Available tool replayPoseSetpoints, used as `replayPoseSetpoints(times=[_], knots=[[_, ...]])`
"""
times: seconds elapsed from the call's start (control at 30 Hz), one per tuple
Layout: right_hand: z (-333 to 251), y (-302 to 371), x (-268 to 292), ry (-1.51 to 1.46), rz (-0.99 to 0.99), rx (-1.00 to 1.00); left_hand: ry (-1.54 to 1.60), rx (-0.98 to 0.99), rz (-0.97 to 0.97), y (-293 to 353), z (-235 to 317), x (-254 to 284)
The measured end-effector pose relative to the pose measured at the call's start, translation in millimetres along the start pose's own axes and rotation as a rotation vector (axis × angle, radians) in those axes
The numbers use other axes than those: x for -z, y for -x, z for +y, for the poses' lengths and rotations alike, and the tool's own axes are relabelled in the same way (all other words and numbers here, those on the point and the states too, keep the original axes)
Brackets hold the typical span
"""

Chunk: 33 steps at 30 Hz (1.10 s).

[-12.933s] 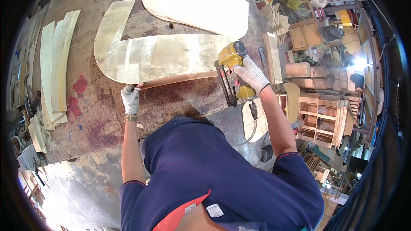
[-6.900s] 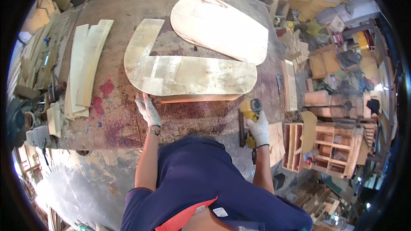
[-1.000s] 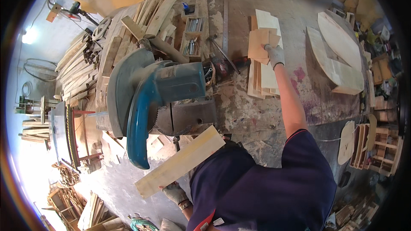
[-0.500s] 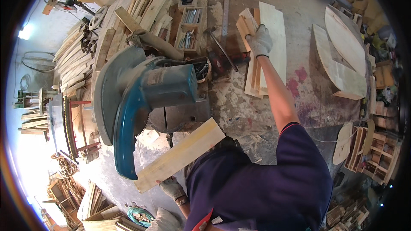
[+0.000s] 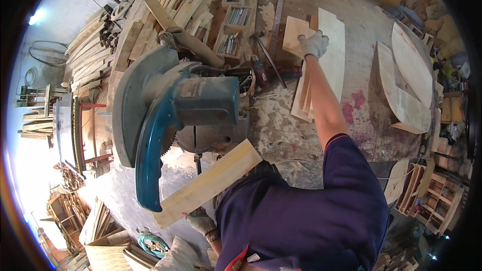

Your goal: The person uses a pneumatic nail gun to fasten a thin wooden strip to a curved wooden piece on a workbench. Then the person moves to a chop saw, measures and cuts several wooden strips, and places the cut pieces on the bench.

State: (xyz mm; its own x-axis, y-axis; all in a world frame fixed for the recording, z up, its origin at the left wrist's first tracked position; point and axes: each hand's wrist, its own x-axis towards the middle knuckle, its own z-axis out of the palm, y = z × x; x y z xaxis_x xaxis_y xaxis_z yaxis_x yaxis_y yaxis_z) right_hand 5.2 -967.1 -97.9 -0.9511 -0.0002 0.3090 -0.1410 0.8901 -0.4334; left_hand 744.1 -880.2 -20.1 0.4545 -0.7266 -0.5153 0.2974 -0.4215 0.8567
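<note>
My left hand [image 5: 201, 222], in a grey work glove, grips the lower end of a pale plank [image 5: 208, 183] held slantwise in front of my body. The plank's lower end lies close to the handle of a blue and grey mitre saw [image 5: 206, 101]. On the bench, my gloved right hand [image 5: 315, 45] is closed on a short wooden board [image 5: 295, 35], its palm over the board's right edge. Beneath and beside that hand are stacked boards, a long pale one [image 5: 331, 45] to the right and narrower brownish ones [image 5: 303, 101] nearer me.
A hammer [image 5: 271, 60], a dark red power tool [image 5: 261, 72] and wooden trays of metal bits [image 5: 237, 16] lie beyond the saw. Curved wooden pieces [image 5: 410, 65] rest at the bench's right. Long timber strips [image 5: 193, 0] are piled at the far left.
My right hand has shifted on the stack, and the short board under it has turned so more of its broad face shows. The view has tilted slightly; my left hand still holds the plank.
</note>
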Motion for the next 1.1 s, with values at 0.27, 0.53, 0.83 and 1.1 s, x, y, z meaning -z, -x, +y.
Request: replayPoseSetpoints(times=[0.27,0.53,0.83,1.1], knots=[[-64,81,-19,0.065,-0.663,0.16,0.049,0.032,-0.058,-11,-10,15],[-61,63,-59,0.101,-0.782,0.045,0.131,0.026,-0.095,-33,-24,52],[-61,54,-86,0.073,-0.877,-0.086,0.149,0.025,-0.081,-31,-26,53],[-52,42,-71,-0.782,-0.666,-0.348,0.076,-0.016,-0.13,-39,-22,48]])
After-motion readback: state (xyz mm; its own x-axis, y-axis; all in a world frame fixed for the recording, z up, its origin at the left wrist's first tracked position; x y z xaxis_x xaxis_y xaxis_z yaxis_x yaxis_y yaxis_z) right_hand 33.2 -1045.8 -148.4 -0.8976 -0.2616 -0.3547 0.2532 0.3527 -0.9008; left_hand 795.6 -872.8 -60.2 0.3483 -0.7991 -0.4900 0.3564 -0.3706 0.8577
